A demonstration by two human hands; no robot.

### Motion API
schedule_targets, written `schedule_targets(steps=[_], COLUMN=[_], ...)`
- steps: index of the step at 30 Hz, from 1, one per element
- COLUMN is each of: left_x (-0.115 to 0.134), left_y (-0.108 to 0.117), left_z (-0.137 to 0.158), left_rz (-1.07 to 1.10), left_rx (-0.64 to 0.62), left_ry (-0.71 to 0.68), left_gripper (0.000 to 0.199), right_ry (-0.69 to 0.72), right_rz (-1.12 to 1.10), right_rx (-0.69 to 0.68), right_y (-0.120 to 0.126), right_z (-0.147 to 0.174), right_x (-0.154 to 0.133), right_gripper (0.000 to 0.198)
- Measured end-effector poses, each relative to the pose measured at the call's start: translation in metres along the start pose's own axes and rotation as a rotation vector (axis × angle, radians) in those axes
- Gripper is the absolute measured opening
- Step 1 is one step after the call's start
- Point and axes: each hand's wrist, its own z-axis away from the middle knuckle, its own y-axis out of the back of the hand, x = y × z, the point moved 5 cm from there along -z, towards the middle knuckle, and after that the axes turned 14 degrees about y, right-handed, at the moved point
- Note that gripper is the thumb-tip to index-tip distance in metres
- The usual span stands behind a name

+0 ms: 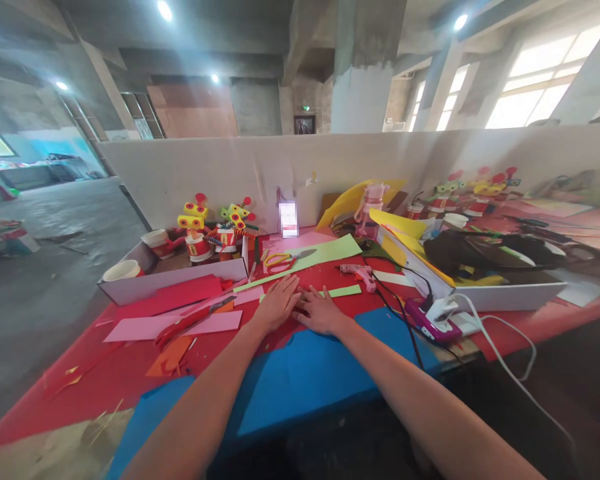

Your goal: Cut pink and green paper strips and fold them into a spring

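Note:
My left hand (279, 305) lies with its fingers stretched out at the edge of a blue sheet (300, 377) on the red table covering. Beside it, my right hand (323, 312) rests palm down with fingers spread, holding nothing, its fingertips close to the left hand. A narrow light green strip (343, 291) lies partly behind the right hand. Just beyond the hands are yellow-handled scissors (280, 260) and a larger light green sheet (333, 252). To the left lies a red-handled cutting tool (195, 319) on pink strips (143, 329). A pink glue gun (359, 272) lies to the right.
At back left, a box (180, 280) holds cup figures (199, 247) with yellow eyes. A phone (288, 220) with a lit screen stands against the partition (220, 173). On the right are a purple power strip (430, 323), a white cable (487, 340) and another box (510, 298).

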Motion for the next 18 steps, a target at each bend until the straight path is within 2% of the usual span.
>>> schedule_targets(steps=[2, 7, 9, 14, 16, 18], left_x=[-0.012, -0.027, -0.024, -0.016, -0.020, -0.032], left_y=[0.003, 0.001, 0.000, 0.000, 0.006, 0.016], left_z=[-0.001, -0.002, -0.006, -0.012, -0.011, -0.010], left_rz=[-0.003, -0.134, -0.221, -0.297, -0.242, -0.126], left_rx=[0.071, -0.046, -0.068, -0.074, -0.047, 0.037], left_ry=[-0.015, 0.058, 0.074, 0.143, 0.202, 0.327], left_gripper=[0.041, 0.030, 0.030, 0.027, 0.025, 0.025], right_ry=[0.016, 0.086, 0.097, 0.125, 0.122, 0.114], right_rz=[-0.019, -0.077, -0.107, -0.271, -0.412, -0.585], right_rx=[-0.009, 0.046, 0.145, 0.645, 0.689, 0.633], right_y=[0.003, 0.003, 0.006, 0.032, 0.034, 0.029], right_z=[-0.013, -0.024, -0.022, -0.012, -0.017, -0.031], right_x=[0.007, 0.024, 0.028, 0.012, 0.000, -0.008], right_gripper=[0.051, 0.039, 0.039, 0.032, 0.038, 0.046])
